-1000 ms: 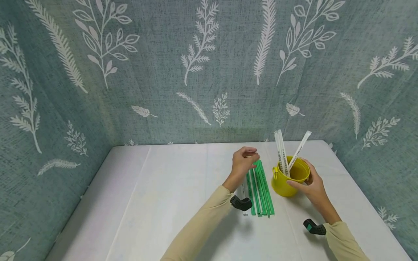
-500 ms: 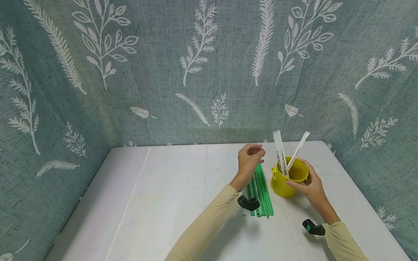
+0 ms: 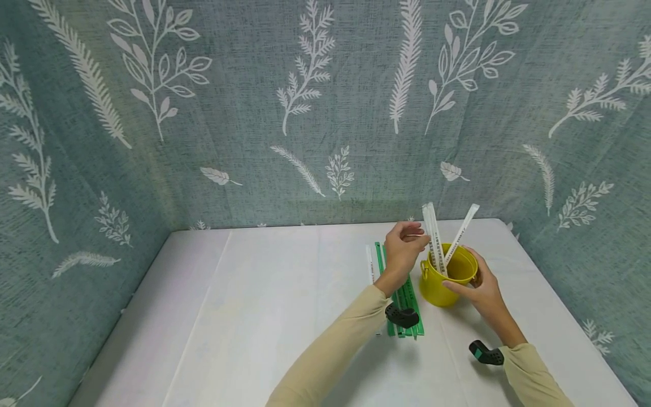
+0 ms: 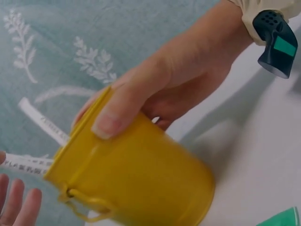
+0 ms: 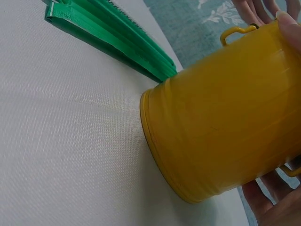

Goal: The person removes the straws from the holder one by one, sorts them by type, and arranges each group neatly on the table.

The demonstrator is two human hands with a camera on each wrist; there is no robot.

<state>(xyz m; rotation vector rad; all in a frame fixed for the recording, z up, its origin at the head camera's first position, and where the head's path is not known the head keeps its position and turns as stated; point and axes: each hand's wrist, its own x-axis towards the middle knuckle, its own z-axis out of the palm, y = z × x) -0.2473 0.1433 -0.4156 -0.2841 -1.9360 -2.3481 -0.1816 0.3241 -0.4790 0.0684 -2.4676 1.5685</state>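
We count one yellow bucket (image 3: 448, 280) standing upright on the white surface (image 3: 285, 316), toward its far right. Three white strips (image 3: 436, 237) lean out of it: two close together at the left of its mouth and one tilted to the right. Just left of the bucket lies a bundle of green strips (image 3: 407, 294), too tightly packed for us to count, and one more white strip (image 3: 370, 264) lies flat beside the bundle's far left edge.

Our right hand (image 3: 480, 288) grips the bucket: the thumb lies over the near rim and the fingers wrap the far side, as the left wrist view plainly shows. Our left hand (image 3: 404, 251) is raised above the far end of the green strips, just beside the two upright white strips, with its fingers loosely curled. We cannot tell whether the fingertips touch those strips; they hold nothing that we can see.

A second ago our left hand hovered farther left, over the far end of the green bundle; it has since moved rightward to the bucket's rim. The flat white strip and the far tips of the green strips, covered by the hand then, now show. The right hand and the bucket have stayed as they were.
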